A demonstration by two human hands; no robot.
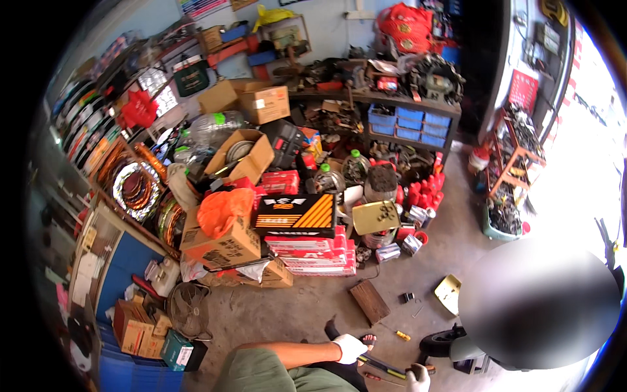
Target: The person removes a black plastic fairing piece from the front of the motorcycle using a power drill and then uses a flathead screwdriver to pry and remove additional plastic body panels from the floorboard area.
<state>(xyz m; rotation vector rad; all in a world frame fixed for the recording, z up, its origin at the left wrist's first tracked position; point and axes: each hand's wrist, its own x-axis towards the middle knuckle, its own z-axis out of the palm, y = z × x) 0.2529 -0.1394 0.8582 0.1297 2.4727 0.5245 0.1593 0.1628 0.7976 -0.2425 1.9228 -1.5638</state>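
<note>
Tool (pixel 385 368): black-and-yellow, between hands, long axis slanting down rightward, toward right hand.
Left hand (pixel 349 349): gloved, gripping upper end.
Right hand (pixel 418 378): gloved, near lower end; grip can't tell.
Black box (pixel 295 215): bold printed lettering.

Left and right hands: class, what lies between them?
In the head view, a slim tool, dark with yellow-green parts, lies between the left hand and the right hand.

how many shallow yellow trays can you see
2: one tray holding small dark parts, right of the black box; another tray on the floor, right of the brown wooden block. Others may be hidden.
</note>
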